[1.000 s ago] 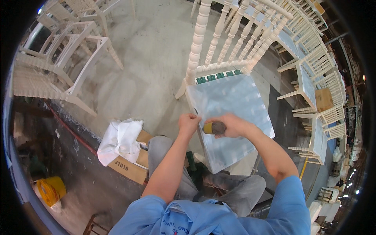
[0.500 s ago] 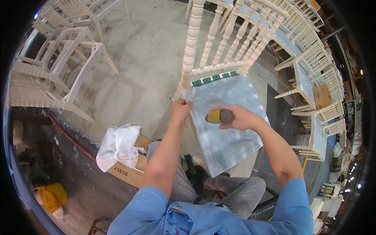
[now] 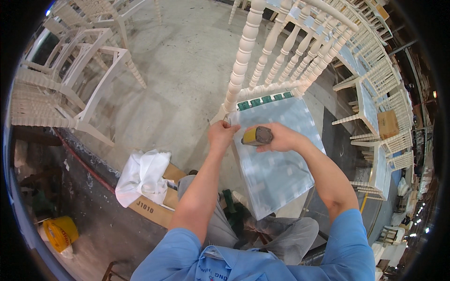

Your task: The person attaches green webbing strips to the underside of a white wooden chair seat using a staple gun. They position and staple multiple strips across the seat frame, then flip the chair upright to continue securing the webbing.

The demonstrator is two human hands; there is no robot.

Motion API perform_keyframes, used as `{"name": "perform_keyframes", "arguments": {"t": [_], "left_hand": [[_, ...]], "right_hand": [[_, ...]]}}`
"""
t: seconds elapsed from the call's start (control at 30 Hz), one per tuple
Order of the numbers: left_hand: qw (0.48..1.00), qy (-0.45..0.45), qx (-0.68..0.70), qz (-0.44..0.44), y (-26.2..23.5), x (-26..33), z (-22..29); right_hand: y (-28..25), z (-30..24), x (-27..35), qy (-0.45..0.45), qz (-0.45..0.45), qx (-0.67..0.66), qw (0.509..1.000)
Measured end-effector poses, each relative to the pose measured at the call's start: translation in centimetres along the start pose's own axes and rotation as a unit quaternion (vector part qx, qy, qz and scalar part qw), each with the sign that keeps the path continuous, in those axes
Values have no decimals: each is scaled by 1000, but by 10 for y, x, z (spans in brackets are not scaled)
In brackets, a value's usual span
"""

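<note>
Sanding block [image 3: 257, 136], yellow with a dark worn face, is sitting in our right hand [image 3: 277, 138], above the near left part of the chair seat [image 3: 276, 159]. We are closing the right grip around the block, fingers wrapping its far end. Our left hand [image 3: 221, 135] is resting at the seat's left rear corner, at the foot of the turned back post [image 3: 241, 58]; its grip is curling shut on the frame edge there, though we cannot tell how firmly.

We are noting that the seat is wearing a clear plastic cover, with a row of green pads [image 3: 265, 100] showing along its rear rail, just under the white spindle back [image 3: 300, 51]. The chair is standing directly in front of our knees.

To our left, a white cloth [image 3: 140, 175] is lying over a brown cardboard box [image 3: 154, 208] on the concrete floor [image 3: 183, 70]. A yellow bucket [image 3: 61, 232] is sitting further left, well apart from the hands. Unfinished white chair frames [image 3: 65, 75] are lying at the upper left, and more chairs [image 3: 375, 93] are standing in rows along the right.
</note>
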State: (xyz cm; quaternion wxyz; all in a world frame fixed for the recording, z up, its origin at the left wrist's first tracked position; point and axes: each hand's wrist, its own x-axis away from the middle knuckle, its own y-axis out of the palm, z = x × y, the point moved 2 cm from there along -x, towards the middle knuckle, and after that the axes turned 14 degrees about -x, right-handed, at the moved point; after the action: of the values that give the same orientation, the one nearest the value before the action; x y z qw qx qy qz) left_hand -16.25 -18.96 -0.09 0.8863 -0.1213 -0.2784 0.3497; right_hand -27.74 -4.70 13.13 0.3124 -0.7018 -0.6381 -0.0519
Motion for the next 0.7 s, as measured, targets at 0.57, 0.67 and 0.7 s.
{"name": "perform_keyframes", "arguments": {"t": [0.57, 0.67, 0.7], "left_hand": [[995, -31, 89, -21, 7, -6, -3], [995, -40, 95, -16, 5, -6, -6], [994, -41, 100, -17, 6, -9, -5]], "right_hand": [[7, 5, -16, 13, -16, 48, 999], [11, 2, -22, 15, -35, 43, 998], [10, 1, -22, -3, -37, 40, 999]]}}
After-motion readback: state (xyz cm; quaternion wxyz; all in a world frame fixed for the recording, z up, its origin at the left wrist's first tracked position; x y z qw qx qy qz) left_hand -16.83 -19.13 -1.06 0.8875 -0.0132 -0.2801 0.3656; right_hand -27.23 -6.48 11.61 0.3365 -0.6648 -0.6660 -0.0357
